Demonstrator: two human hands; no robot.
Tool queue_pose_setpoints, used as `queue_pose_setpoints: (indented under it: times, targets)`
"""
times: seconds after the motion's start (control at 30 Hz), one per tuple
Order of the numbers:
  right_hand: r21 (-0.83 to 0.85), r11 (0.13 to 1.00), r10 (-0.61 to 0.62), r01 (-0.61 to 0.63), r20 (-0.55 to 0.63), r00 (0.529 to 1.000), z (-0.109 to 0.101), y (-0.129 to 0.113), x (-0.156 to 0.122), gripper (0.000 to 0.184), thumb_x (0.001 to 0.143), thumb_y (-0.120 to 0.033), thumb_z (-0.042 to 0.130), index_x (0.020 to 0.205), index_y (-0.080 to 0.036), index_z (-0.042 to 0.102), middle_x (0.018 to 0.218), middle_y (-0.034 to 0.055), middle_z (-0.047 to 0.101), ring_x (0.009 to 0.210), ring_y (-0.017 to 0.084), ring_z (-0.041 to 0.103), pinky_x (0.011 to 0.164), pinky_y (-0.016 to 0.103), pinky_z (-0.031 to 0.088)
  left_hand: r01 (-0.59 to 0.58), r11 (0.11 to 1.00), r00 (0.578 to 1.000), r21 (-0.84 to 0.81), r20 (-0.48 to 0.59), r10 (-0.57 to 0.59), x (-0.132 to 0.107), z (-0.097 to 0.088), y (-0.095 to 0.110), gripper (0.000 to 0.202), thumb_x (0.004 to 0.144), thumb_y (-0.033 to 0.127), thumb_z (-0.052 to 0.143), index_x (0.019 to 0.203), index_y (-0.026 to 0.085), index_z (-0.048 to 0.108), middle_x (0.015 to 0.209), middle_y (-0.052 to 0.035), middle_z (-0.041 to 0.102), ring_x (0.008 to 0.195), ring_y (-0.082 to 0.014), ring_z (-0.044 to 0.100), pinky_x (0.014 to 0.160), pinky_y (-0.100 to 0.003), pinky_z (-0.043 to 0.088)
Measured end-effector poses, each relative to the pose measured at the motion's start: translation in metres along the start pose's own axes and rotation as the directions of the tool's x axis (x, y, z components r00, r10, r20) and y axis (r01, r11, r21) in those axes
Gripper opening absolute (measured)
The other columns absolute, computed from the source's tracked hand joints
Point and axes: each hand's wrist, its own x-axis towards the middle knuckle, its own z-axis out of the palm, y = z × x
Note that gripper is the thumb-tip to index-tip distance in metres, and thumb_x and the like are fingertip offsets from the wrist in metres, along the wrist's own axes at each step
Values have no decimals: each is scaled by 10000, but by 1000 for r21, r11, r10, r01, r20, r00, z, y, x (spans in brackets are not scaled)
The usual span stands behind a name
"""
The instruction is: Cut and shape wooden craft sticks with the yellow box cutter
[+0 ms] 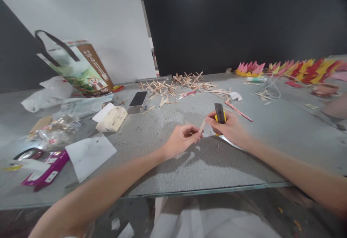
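Observation:
My left hand (pixel 181 139) pinches the lower end of a short wooden stick (pixel 202 125) above the grey table (pixel 189 165). My right hand (pixel 227 126) is closed around a yellow and black utility knife (pixel 219 114), held upright against the stick's upper end. Both hands meet at the middle of the table. Behind them lies a pile of crossed wooden sticks (pixel 173 84).
A black phone (pixel 138 98) and a small cream box (pixel 111 119) lie left of centre. A printed bag (pixel 81 66), plastic wrappers and a purple packet (pixel 45 171) crowd the left. Pink, yellow and red paper shapes (pixel 295 69) line the far right, near a white cable (pixel 273 84).

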Motion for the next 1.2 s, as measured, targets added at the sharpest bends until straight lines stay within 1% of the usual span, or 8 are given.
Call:
queue_pose_setpoints:
  times: [0.23,0.3,0.43,0.6,0.77,0.9,1.03,1.2]
  targets:
    - [-151,988,-19,25,42,999,-2,8,0,418,885,-600,731,891,-184,690,539,-68,432,490,107,369,479,270,297,68,997,996,35,49,-70,0,5,1,246,866,391,771,848,161,684,757,-26,709,691,-137,659,708,-272,518]
    - [-214,976,-30,39,48,998,-2,7,-1,425,891,-609,714,887,-185,696,547,-62,440,500,115,388,495,276,310,74,997,996,28,49,-76,0,6,0,248,867,376,773,980,175,683,766,-23,724,698,-146,673,716,-280,523]
    - [-358,928,-94,105,46,994,-3,6,1,420,918,-600,676,860,-185,709,615,-37,485,570,131,415,552,287,331,44,998,999,46,22,-45,0,5,-5,572,868,324,769,1376,215,528,781,9,716,691,-157,676,724,-297,519]
    - [-509,848,-87,148,141,986,-3,14,9,431,965,-605,600,876,-193,689,674,-20,535,631,149,450,574,288,328,19,934,1000,356,-23,-12,3,1,-7,484,866,248,735,1332,229,609,792,-1,713,719,-191,661,773,-345,500]
    - [-599,787,-93,149,123,988,-12,2,14,418,943,-624,635,1036,-217,646,706,-24,587,621,160,492,577,282,342,46,814,998,579,-65,-10,7,-4,-3,577,832,291,796,1380,221,630,1073,-107,746,1200,-359,608,1097,-536,393]
    - [-680,715,-51,162,180,982,-35,-13,18,456,1033,-628,475,1220,-230,596,662,-38,585,568,170,511,614,303,391,31,663,999,748,-16,-28,12,-15,-2,852,808,443,837,1562,256,486,1536,-176,514,1461,-420,383,1164,-613,305]
    - [-744,578,12,334,418,909,-61,-18,27,403,1065,-565,444,1192,-271,688,688,-14,671,635,185,611,812,369,453,-23,615,989,788,109,-103,19,-27,-4,679,869,572,766,1492,369,589,1618,-116,453,1526,-392,327,1220,-603,221]
    - [-727,492,134,479,607,783,-70,-21,37,374,1072,-519,448,1109,-306,754,801,12,751,765,221,682,809,374,431,-31,587,981,809,138,-138,24,-35,-6,667,848,678,744,1448,404,644,1653,-106,425,1551,-392,296,1233,-617,179]
